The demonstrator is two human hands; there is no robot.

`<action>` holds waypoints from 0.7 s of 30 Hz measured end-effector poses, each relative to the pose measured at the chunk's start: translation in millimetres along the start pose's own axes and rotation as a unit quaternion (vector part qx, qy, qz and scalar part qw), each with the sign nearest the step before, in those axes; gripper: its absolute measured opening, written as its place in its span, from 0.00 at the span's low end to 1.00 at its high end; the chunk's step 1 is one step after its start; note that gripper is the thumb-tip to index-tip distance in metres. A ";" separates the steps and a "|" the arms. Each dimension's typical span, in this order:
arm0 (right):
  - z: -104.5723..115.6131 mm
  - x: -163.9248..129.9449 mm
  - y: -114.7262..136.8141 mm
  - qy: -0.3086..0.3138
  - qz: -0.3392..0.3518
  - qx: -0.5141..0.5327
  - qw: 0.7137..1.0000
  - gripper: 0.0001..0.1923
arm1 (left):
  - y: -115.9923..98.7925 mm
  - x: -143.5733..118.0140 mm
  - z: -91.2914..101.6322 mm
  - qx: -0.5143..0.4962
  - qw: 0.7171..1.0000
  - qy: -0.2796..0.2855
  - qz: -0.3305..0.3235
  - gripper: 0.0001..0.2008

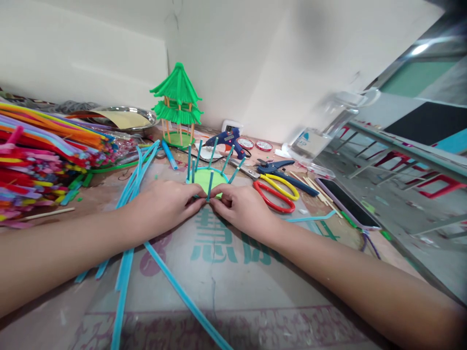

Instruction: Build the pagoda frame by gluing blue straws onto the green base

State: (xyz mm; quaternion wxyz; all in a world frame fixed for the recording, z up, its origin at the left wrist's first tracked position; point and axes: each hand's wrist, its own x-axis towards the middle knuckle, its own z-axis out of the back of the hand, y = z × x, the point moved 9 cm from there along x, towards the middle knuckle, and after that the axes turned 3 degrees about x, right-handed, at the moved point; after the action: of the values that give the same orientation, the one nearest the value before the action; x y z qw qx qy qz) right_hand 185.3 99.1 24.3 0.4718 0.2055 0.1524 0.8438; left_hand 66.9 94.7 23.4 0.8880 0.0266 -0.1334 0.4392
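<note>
A round light-green base (205,178) with a blue fuzzy rim lies flat, several thin blue posts standing up around its edge. My left hand (171,199) pinches the near-left part of its rim, thumb and fingertips together. On the near-right part, my right hand (239,206) pinches the rim in the same way. One blue post (210,183) rises between the two sets of fingertips. What exactly lies under the fingertips is partly hidden. Long blue pipe cleaners (126,262) run beneath my left forearm and across the plastic sheet (171,301).
Behind the base stand a green model pavilion (178,109) and a blue glue gun (231,141). Scissors (277,194), blue pliers (277,167), a phone (348,203) and a clear jug (321,129) lie to the right. Bundled coloured pipe cleaners (47,160) fill the left.
</note>
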 end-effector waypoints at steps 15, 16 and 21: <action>36.9 -17.3 28.3 -0.078 0.105 -0.082 0.988 0.15 | 2.9 -2.1 -3.6 -0.037 0.999 0.011 0.004 0.16; 50.7 -25.9 41.5 -0.102 0.146 -0.090 0.980 0.15 | 2.6 -2.8 -4.0 -0.045 0.999 0.015 0.004 0.16; 105.9 -96.4 95.7 -0.170 0.274 -0.079 0.943 0.16 | 1.4 -3.5 -3.4 -0.050 0.998 0.024 0.006 0.16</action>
State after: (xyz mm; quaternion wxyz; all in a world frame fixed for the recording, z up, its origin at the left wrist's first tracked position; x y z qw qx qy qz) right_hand 212.4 -25.6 139.9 0.2557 0.3415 -0.0592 0.9025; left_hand 64.5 93.5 19.1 0.8884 -0.0293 -0.1345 0.4380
